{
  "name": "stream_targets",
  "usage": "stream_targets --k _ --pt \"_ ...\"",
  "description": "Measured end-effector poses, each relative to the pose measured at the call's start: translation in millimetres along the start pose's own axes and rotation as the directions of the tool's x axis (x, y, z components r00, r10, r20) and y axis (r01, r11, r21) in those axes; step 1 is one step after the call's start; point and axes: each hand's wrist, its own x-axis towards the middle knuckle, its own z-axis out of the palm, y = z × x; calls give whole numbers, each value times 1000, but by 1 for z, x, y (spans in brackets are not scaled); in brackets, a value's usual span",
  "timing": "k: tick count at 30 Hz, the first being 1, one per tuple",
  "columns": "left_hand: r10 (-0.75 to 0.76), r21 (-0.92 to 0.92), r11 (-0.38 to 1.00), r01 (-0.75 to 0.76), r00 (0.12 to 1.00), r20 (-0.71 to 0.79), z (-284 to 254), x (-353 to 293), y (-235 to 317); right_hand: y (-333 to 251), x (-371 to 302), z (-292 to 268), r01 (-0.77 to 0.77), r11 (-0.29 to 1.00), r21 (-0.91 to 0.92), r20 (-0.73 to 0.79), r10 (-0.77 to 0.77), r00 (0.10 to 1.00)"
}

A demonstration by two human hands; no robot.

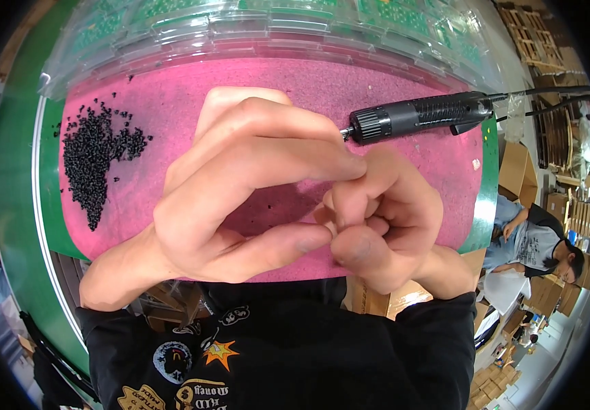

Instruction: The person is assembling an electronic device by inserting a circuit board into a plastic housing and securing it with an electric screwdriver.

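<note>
Both hands meet above the pink mat, in front of my chest. My left hand (240, 184) arches with its fingers curved. A wide gap separates its thumb from its forefinger, and I see nothing held between them. The tips of that thumb and forefinger reach my right hand (394, 219). The right fingers are curled in and closed near the thumb; whatever they pinch, if anything, is hidden or too small to name. Just beyond the right hand lies a black electric screwdriver (421, 117), its bit pointing left. Left of my left hand is a pile of tiny black screws (90, 154).
The pink mat (172, 78) covers part of a green table (11, 205). Clear plastic trays (268, 31) with green circuit boards line the far edge. A black cable (548, 90) runs right from the screwdriver. Another person (537, 242) sits at the right, near cardboard boxes (517, 171).
</note>
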Motion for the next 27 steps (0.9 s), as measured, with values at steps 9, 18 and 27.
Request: stream_targets --k 9,18,27 --pt "-38 -54 998 35 998 -58 2 -1 3 -9 2 -11 -60 968 -243 40 72 997" --pt "-35 -37 999 33 998 -59 2 -1 4 -12 3 -9 -17 930 -367 48 38 998" --pt "7 -39 999 -9 999 -50 6 -1 -2 -17 -1 -11 -5 874 -486 -1 5 1000"
